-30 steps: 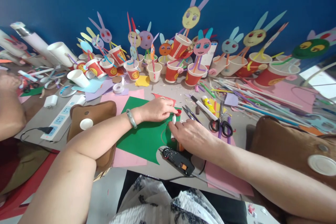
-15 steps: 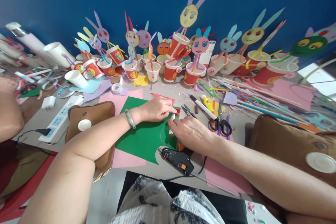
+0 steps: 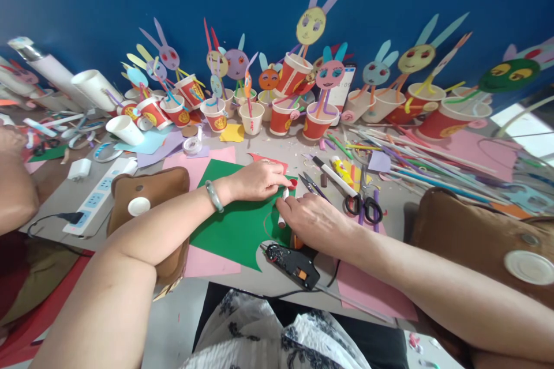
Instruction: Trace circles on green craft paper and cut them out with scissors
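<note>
My right hand (image 3: pixel 309 216) is closed round a slim white marker (image 3: pixel 282 221) with a brown end. The marker slants over the right part of a green paper sheet (image 3: pixel 231 225). My left hand (image 3: pixel 259 180) rests on the same sheet, fingers partly curled. Its fingertips press on a small round red paper piece (image 3: pixel 293 184), close to the marker's upper end. A curved outline shows on the green sheet beside the marker. Just right of my hands lie small pointed snips (image 3: pixel 312 182). A black glue gun (image 3: pixel 292 265) lies below my right hand.
Paper cups (image 3: pixel 284 118) with paper rabbit faces line the blue wall. Black-handled scissors (image 3: pixel 363 204), a capped marker (image 3: pixel 335 177) and a glue stick (image 3: pixel 341 170) lie at right. Brown cushions (image 3: pixel 471 242) and a power strip (image 3: pixel 97 199) flank the workspace. Another person's arm (image 3: pixel 15 179) is at left.
My right hand and the marker have shifted very slightly. My left hand stays in place on the paper.
</note>
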Tool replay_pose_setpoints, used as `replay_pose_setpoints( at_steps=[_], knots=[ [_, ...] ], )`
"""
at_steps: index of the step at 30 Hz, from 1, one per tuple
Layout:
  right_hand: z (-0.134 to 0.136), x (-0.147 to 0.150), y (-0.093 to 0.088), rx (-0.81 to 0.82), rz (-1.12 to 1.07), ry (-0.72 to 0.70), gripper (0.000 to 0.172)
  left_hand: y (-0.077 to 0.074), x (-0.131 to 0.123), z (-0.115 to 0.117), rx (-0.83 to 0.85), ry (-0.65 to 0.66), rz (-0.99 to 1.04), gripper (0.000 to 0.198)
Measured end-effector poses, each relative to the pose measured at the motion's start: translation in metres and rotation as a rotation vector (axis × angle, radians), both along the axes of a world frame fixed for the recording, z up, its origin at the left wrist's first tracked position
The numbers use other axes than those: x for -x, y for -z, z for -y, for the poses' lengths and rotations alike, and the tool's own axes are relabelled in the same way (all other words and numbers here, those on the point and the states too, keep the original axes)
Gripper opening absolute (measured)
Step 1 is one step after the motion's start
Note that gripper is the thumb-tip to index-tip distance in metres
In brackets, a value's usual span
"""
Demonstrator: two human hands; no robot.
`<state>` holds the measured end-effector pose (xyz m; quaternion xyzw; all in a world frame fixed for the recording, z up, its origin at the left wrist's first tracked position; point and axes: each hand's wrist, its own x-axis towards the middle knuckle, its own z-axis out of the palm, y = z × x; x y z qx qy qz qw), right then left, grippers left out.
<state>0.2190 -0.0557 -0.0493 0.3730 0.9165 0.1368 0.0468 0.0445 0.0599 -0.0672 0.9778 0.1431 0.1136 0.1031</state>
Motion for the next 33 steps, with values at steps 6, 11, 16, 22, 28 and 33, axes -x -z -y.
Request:
replay_pose_setpoints(
  at_steps=[6, 11, 16, 22, 28, 33],
  knots=[
    [0.003, -0.001, 0.002, 0.014, -0.050, -0.030, 0.009, 0.001, 0.000, 0.000, 0.011, 0.004, 0.012, 0.041],
    [0.006, -0.001, -0.001, 0.040, -0.057, -0.037, 0.012, 0.003, 0.000, -0.001, 0.030, 0.006, 0.029, 0.041],
    [0.007, -0.001, -0.003, 0.066, -0.037, -0.024, 0.012, 0.001, 0.000, 0.000, 0.052, 0.006, 0.030, 0.040],
    [0.020, 0.002, -0.009, 0.051, -0.041, -0.071, 0.012, 0.000, 0.000, 0.002, 0.038, -0.003, 0.037, 0.037],
    [0.039, 0.005, -0.027, 0.084, -0.106, -0.242, 0.013, 0.003, 0.001, 0.002, 0.032, -0.020, 0.036, 0.021],
    [0.039, 0.006, -0.033, 0.073, -0.163, -0.356, 0.018, 0.004, 0.000, 0.001, 0.054, -0.042, 0.023, 0.018]
  ],
)
